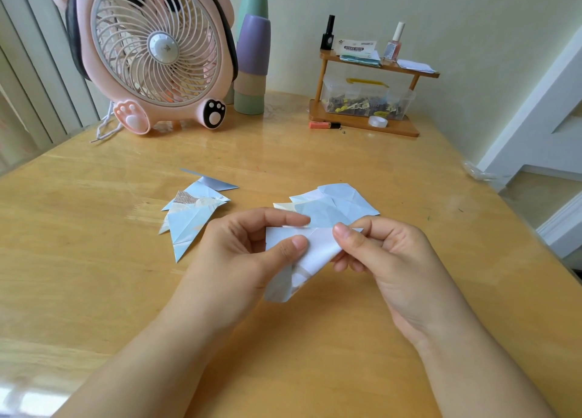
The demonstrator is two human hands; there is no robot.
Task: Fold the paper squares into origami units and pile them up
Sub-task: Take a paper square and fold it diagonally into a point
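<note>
Both forearms enter from the bottom edge and meet just below the middle of the frame, where the left hand (248, 247) and the right hand (378, 250) hold one partly folded paper square (310, 253) in the air above the bench (94, 275). Left thumb and forefinger pinch its left edge; the right hand's fingers (343, 233) pinch its upper right corner, so both grips are closed on the sheet. The sheet is white with a pale blue-grey flap hanging at its lower left, and it bows between the two grips. Judged risk: folding in the air without a firm surface may let the edges drift out of line and set a crooked crease; a hard pull between the grips may tear or wrinkle the thin sheet. Folded units (192, 216) lie spread left of centre as pointed pale blue shapes, and loose paper squares (333, 203) lie just behind the hands; a sweep of either wrist may scatter them.
</note>
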